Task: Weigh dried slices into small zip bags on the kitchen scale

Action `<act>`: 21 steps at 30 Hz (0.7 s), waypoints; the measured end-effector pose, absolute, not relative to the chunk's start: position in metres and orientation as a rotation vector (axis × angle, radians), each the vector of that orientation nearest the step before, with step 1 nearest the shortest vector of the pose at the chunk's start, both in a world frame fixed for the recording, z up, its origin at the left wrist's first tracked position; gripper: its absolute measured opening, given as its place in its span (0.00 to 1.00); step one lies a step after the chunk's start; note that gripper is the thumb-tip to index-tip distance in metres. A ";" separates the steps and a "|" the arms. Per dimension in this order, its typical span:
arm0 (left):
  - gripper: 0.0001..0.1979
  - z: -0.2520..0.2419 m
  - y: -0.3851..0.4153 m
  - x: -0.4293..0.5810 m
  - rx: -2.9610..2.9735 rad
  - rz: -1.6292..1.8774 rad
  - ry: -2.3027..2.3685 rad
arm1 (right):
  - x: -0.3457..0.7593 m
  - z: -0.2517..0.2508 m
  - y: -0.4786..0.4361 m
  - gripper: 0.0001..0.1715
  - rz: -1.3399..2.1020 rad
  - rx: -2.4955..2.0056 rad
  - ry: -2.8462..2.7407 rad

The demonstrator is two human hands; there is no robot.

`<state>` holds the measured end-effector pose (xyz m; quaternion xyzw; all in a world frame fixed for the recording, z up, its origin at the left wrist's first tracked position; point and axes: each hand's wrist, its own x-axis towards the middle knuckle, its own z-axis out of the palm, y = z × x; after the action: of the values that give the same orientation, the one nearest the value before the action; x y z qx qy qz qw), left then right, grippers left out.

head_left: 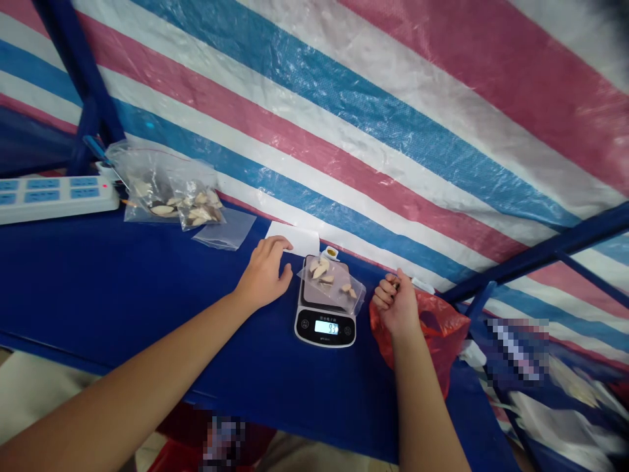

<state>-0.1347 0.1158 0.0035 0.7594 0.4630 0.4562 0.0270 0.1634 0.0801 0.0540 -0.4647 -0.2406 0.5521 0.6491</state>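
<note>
A digital kitchen scale (pixel 325 328) sits on the blue table, its lit display reading what looks like 93. On its platform lies a clear plastic bag (pixel 339 286) with several pale, dark-edged dried slices in and on it. My left hand (pixel 268 272) rests just left of the scale, fingers loosely bent and thumb apart, holding nothing. To the right of the scale my right hand (pixel 396 301) is closed with its fingers curled in, over a red plastic bag (pixel 437 328). A small dark bit shows at its fingers, too hidden to name.
Clear bags of dried slices (pixel 199 206) lie at the back left, with a flat clear bag (pixel 226 229) beside them. A power strip (pixel 59 196) stands at far left. White paper (pixel 295 237) lies behind the scale. Striped sheeting (pixel 314 131) and blue frame bars (pixel 545 252) border the table.
</note>
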 end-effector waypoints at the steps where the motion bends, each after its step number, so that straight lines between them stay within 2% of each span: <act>1: 0.17 0.004 0.116 -0.135 2.346 1.400 1.430 | 0.162 0.054 0.080 0.22 1.247 -1.065 -0.560; 11: 0.16 0.002 0.114 -0.136 2.343 1.392 1.424 | 0.155 0.052 0.080 0.15 1.215 -1.128 -0.604; 21: 0.16 0.002 0.114 -0.136 2.330 1.354 1.415 | 0.155 0.049 0.086 0.12 1.131 -1.193 -0.490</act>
<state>-0.1356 0.1143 0.0023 0.7646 0.4643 0.4444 0.0491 0.1548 0.0859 0.0488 -0.5259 -0.2160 0.4986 0.6543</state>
